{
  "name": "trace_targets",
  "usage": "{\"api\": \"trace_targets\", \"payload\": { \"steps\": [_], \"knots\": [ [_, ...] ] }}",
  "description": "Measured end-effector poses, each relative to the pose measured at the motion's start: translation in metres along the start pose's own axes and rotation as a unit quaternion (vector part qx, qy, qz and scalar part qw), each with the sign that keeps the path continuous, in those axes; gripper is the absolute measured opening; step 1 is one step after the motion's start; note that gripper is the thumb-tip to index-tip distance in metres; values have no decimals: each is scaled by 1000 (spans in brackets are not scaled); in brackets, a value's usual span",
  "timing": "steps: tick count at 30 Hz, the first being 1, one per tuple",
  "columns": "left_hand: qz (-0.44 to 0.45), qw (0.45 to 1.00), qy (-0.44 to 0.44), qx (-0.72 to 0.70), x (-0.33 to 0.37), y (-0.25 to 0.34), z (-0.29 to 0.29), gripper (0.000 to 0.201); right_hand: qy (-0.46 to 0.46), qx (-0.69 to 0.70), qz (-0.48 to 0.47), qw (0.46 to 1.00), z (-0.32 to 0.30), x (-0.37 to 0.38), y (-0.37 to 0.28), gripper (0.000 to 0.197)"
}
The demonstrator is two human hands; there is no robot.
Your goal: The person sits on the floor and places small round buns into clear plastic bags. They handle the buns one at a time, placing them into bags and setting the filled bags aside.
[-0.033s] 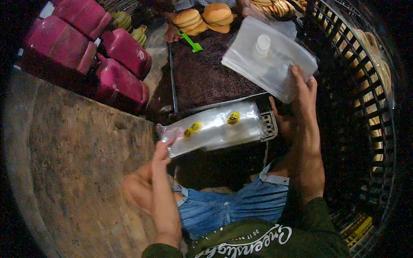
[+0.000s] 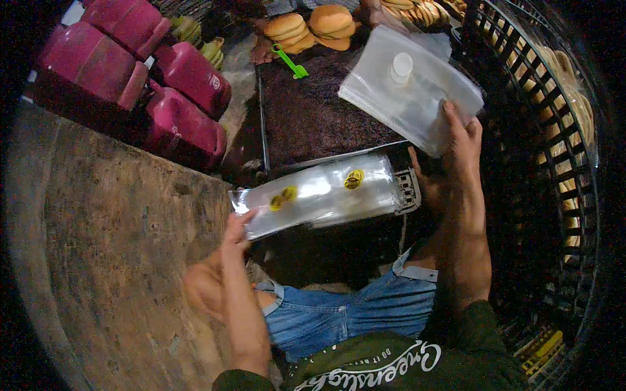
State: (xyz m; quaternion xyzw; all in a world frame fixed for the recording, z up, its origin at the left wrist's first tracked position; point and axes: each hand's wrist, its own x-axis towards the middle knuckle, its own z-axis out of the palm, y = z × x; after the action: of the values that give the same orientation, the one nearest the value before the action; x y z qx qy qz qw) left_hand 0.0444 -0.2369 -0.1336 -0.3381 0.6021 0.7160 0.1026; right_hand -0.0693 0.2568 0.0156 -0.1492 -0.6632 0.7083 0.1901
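My left hand [image 2: 236, 229] is closed on the left end of a clear plastic bag [image 2: 306, 192] with yellow and black round marks. This bag lies stretched to the right over more bags of its kind, and a grey slotted plastic piece [image 2: 407, 190] shows past their right end. My right hand [image 2: 462, 133] grips the near right edge of a stack of larger clear bags [image 2: 375, 88], thumb on top. On that stack stands a small white-capped container [image 2: 400, 68]. Beneath lies a dark, crumb-covered tray [image 2: 313, 120] with a pale rim.
At the tray's far side sit stacked round buns [image 2: 331, 25], a green plastic scoop [image 2: 290, 64] and another person's hand [image 2: 262, 51]. Pink jerrycans [image 2: 88, 62] stand at the left beyond a wooden board [image 2: 124, 260]. A black slatted crate [image 2: 544, 107] with bread rises on the right.
My left hand has shifted a little left and toward me, drawing the bag's end along with it. My right hand stays nearly in place on the stack.
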Motion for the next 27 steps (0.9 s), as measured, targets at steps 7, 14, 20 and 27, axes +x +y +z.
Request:
{"api": "trace_targets", "payload": {
  "steps": [7,14,20,27],
  "knots": [
    [179,860,189,439,-118,220,-50,23,24,24,33,999,17,-11,-19,57],
    [408,786,89,455,-93,283,62,32,-77,-73,6,994,22,-19,-9,44],
    [449,828,-1,336,-115,285,127,24,-53,-71,-29,996,22,-19,-7,42],
    [486,713,154,481,-97,269,129,22,-72,-51,14,996,45,-30,-4,38]
  ]
}}
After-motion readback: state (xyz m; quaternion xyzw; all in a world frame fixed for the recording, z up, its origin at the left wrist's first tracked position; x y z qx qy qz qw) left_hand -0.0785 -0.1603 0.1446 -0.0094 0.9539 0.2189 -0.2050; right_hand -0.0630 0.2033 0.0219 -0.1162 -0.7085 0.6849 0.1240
